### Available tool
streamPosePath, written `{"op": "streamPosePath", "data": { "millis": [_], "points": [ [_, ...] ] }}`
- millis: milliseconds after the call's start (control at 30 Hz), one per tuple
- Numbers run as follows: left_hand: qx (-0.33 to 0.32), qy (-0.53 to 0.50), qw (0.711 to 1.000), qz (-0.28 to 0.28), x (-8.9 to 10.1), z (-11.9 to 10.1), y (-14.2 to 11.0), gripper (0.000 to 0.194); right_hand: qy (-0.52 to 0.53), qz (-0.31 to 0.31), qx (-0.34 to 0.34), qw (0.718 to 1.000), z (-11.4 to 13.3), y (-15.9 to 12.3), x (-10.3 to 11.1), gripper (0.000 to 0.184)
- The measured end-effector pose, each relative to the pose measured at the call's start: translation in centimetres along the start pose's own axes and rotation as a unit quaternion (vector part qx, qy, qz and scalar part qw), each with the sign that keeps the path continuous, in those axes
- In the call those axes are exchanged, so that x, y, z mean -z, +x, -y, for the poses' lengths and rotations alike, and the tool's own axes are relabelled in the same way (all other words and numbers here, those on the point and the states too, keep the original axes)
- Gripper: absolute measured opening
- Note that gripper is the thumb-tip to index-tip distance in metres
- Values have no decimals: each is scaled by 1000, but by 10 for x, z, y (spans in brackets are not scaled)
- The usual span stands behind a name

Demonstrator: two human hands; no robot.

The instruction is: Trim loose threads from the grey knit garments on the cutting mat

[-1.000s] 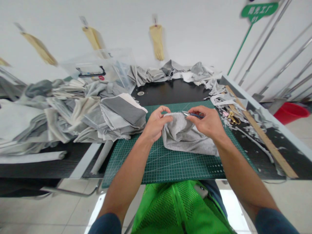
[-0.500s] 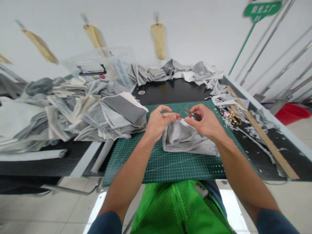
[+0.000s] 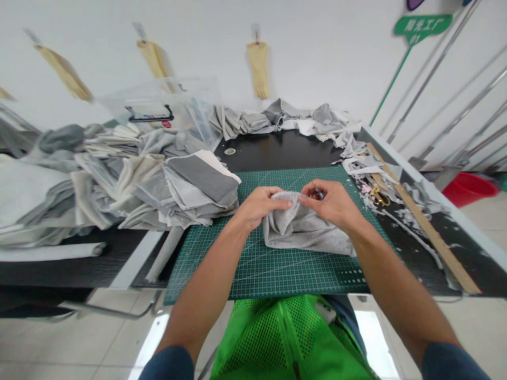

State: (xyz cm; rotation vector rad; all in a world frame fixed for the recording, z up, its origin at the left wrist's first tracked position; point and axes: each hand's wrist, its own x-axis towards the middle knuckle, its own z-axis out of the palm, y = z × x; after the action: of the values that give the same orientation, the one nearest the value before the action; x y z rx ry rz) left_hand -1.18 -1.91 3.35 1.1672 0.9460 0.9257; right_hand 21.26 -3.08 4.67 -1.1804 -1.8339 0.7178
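A piece of grey cloth (image 3: 312, 237) lies folded on the green cutting mat (image 3: 206, 264), its upper left part lifted into a gathered edge. My left hand (image 3: 259, 206) pinches that edge, thumb in front and fingers behind. Close beside it, the thumb and index finger of my right hand (image 3: 327, 200) grip the same edge. Tucked within the curled fingers of the right hand is a small shiny metal tool (image 3: 319, 193), mostly hidden, so its kind cannot be made out.
Stacked grey and white fabric pieces (image 3: 198, 184) fill the left side, before a clear plastic box (image 3: 206, 116). Scraps, gold-handled scissors (image 3: 380, 198) and a wooden strip (image 3: 428, 221) lie on the right. A tape roll (image 3: 229, 151) sits behind the mat; a red bucket (image 3: 469, 190) stands beyond.
My hands have drawn the cloth's edge up, and my left fingers, spread before, have closed on it. The metal tool has turned back into my right palm and shows less.
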Motion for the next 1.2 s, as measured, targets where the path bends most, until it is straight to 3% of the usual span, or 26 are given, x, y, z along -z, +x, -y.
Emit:
{"op": "streamPosePath", "data": {
  "millis": [67, 200, 333, 467, 567, 1200],
  "points": [
    [4, -24, 1000, -1, 0, 1, 1, 37, -33, -3, -4, 999, 1, 1, 2, 14],
    [-51, -85, 995, -30, -7, 6, 5, 37, -68, -9, -16, 997, -4, 9, 1, 14],
    [-74, -111, 988, -81, -12, 11, 8, 41, -45, -44, 7, 998, -12, 16, -2, 38],
    [-70, -105, 986, -109, -14, 12, 8, 46, -62, -97, 51, 992, -11, 11, -5, 27],
    [-83, -90, 985, -123, -17, 12, 8, 46, -72, -97, 89, 989, -7, 2, -10, 24],
    [-103, -63, 989, -91, -18, 9, 4, 50, -157, -99, 183, 965, -20, -4, -15, 24]
  ]
}}
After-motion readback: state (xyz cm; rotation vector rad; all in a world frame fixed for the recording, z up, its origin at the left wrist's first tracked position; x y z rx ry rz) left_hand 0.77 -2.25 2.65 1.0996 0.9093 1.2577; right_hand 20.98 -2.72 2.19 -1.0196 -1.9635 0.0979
